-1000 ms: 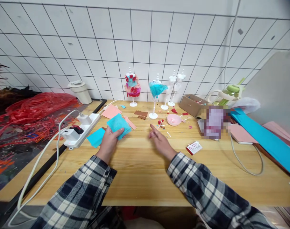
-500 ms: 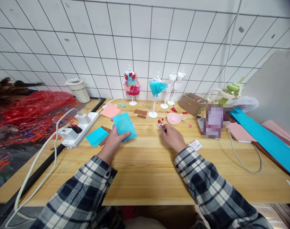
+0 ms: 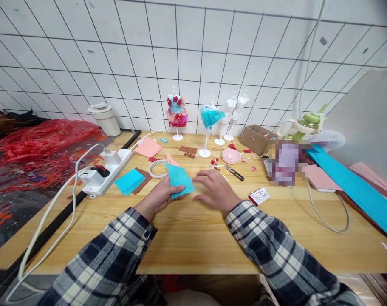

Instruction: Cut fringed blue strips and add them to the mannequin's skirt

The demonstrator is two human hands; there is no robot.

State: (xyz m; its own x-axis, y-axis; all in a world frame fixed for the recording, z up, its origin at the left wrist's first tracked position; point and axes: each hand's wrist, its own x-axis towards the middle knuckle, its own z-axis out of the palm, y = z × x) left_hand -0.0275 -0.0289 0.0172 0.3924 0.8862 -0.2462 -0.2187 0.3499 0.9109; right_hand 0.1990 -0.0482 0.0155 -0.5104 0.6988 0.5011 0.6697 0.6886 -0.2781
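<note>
My left hand [image 3: 159,197] grips a piece of turquoise crepe paper [image 3: 181,182], thumb on top, above the table. Close to the paper's right edge, my right hand [image 3: 217,189] has its fingers apart and holds nothing. A utility knife [image 3: 234,172] lies on the wood beyond my right hand. Behind the left hand rests a roll of tape [image 3: 152,174], partly covered by the paper. Folded blue paper [image 3: 129,182] lies over a brown sheet [image 3: 145,182] on the left. Further back stands a small mannequin with a turquoise paper skirt [image 3: 211,117].
A decorated mannequin [image 3: 177,112] and two white mannequins [image 3: 230,108] stand near the wall. A pink dish [image 3: 231,156], cardboard box [image 3: 255,138] and small card [image 3: 259,196] are rightward. A power strip [image 3: 117,170] with cables and a white cup [image 3: 104,120] are leftward.
My right hand has left the utility knife on the table and come left toward the paper, fingers spreading. The left hand has moved right with the turquoise paper, uncovering the tape roll.
</note>
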